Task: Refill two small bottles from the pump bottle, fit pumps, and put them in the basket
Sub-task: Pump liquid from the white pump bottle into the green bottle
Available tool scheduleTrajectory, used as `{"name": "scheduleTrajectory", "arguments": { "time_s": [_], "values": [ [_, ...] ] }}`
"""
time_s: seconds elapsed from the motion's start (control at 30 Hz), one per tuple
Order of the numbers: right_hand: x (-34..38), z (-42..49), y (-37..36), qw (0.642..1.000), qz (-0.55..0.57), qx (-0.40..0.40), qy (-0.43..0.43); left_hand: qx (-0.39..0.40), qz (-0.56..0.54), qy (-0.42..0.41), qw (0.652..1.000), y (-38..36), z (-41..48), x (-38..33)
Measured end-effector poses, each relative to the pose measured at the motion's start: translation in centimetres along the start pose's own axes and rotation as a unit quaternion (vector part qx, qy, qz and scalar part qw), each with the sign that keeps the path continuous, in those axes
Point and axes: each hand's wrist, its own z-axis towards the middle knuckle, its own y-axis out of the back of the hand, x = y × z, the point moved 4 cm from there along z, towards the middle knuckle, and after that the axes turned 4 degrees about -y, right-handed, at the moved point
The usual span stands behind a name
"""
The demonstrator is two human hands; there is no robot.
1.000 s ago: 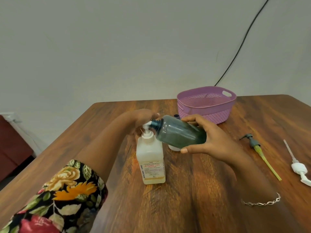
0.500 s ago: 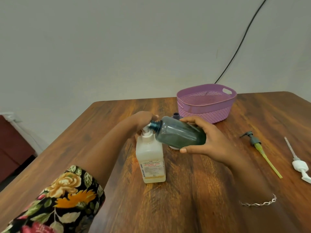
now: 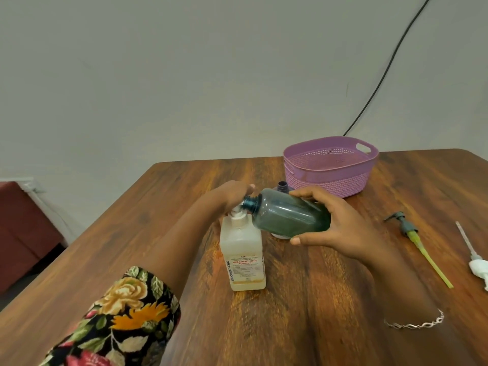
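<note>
The white pump bottle point(image 3: 244, 256) stands on the wooden table point(image 3: 303, 313), with pale liquid low inside. My left hand point(image 3: 231, 195) curls over its pump head and presses on it. My right hand point(image 3: 338, 223) grips a dark green small bottle point(image 3: 289, 213), tipped on its side with its open neck at the pump nozzle. A second small bottle point(image 3: 282, 185) stands behind it, and only its open neck and pale base show. The purple basket point(image 3: 330, 178) sits at the back with nothing visible inside.
A grey pump with a yellow-green tube point(image 3: 408, 228) lies on the table to the right. A white pump point(image 3: 478, 268) lies further right at the frame edge. A black cable point(image 3: 383, 77) runs down the wall behind the basket.
Both hands keep their holds. The green bottle's neck stays at the nozzle, and the left hand stays on the pump head. The view has shifted slightly.
</note>
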Motion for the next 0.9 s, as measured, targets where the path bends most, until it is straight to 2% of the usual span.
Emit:
{"name": "scheduleTrajectory", "arguments": {
  "time_s": [0.2,0.33,0.4,0.57,0.63,0.8,0.9],
  "values": [
    [0.6,0.1,0.7,1.000,0.000,-0.003,0.001,0.112,-0.030,0.085,0.990,1.4,-0.9,-1.1],
    [0.9,0.1,0.7,1.000,-0.007,0.011,0.011,0.111,-0.043,0.089,0.989,1.3,-0.6,-0.8],
    [0.8,0.1,0.6,1.000,-0.008,0.010,0.013,0.074,-0.008,0.093,0.993,0.7,-0.6,-0.3],
    [-0.2,0.1,0.1,1.000,-0.013,0.010,0.003,-0.024,0.055,0.010,0.998,0.0,-0.5,-0.8],
    [-0.2,0.1,0.1,1.000,-0.013,0.010,0.004,-0.020,0.054,0.014,0.998,0.1,-0.6,-1.0],
    [0.8,0.1,0.6,1.000,-0.010,0.007,0.005,0.089,0.028,0.101,0.991,1.0,-1.5,-1.3],
    [1.1,0.1,0.7,1.000,-0.019,0.010,0.007,0.087,0.038,0.118,0.988,1.4,-1.2,-1.4]
  ]
}}
